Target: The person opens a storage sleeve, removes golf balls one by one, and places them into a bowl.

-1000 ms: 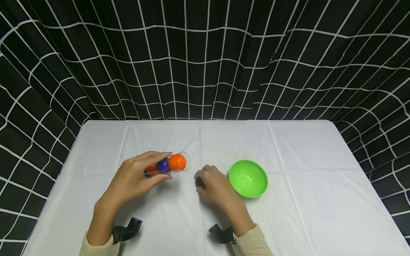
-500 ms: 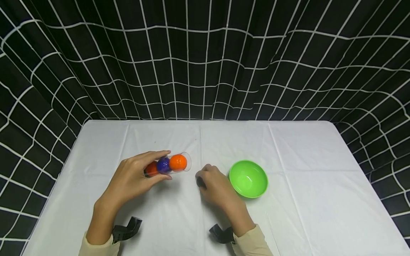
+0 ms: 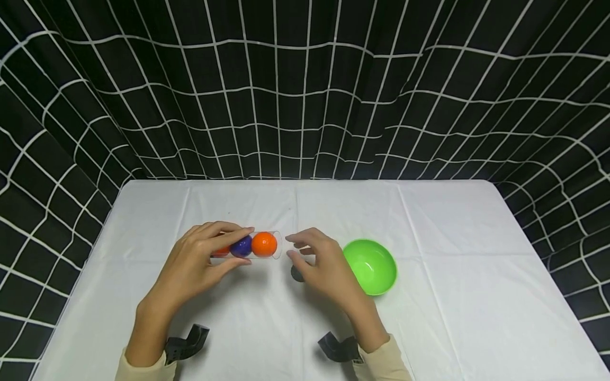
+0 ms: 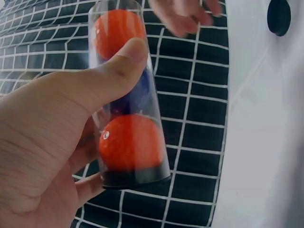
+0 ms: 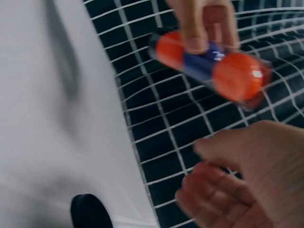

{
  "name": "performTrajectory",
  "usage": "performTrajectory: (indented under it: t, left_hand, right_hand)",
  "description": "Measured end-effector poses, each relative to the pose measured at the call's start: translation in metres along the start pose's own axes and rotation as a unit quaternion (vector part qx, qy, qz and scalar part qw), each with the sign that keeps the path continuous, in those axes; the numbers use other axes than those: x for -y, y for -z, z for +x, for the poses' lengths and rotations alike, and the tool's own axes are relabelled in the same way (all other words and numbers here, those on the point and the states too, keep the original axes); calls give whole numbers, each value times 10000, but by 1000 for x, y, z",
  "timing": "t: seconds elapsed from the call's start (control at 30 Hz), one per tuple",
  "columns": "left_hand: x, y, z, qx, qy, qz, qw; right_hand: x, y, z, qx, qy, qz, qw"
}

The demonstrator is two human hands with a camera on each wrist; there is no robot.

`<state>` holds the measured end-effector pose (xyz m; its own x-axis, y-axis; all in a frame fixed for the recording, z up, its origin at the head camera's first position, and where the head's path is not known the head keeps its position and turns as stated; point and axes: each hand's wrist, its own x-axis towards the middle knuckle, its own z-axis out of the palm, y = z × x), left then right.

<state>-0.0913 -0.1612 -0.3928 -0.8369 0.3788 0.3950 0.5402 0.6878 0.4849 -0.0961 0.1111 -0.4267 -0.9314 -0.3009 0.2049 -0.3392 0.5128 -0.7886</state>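
My left hand (image 3: 190, 259) grips a clear tube (image 4: 135, 176) with a black bottom, tilted sideways above the table. Inside it sit an orange ball (image 3: 264, 244) near the mouth, a blue ball (image 3: 242, 246) in the middle and another orange ball (image 4: 130, 142) at the bottom. Facing the tube's mouth, my right hand (image 3: 331, 267) holds nothing, its fingers and thumb spread apart. Below that hand a round black cap (image 3: 296, 273) lies on the cloth, partly hidden by the hand in the head view.
A green bowl (image 3: 371, 267) stands just right of my right hand, with no thing visible in it. White cloth (image 3: 467, 227) covers the table. Behind it hangs a black curtain (image 3: 290, 111) with a white grid.
My right hand has let go of the black cap, leaving it on the table, and has risen toward the tube's mouth with fingers opening. The tube has turned slightly toward level.
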Motion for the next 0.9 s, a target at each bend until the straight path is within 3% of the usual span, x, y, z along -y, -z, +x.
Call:
performTrajectory:
  t: [0.2,0.37,0.57,0.9]
  left_hand:
    - [1,1,-1,-160,-219,346,9990]
    - [0,1,-2,-345,-490,641,9961]
    - [-1,1,-2,-534,-711,838,9925]
    - [-2,4,0,-583,-835,1052,9892]
  right_hand:
    - [1,7,0,58,-37,1686,9857]
    - [5,2,1,196,-285,2459,9687]
    - [6,-1,2,227,-451,2785,9591]
    - [4,-4,1,295,-461,2944,9541]
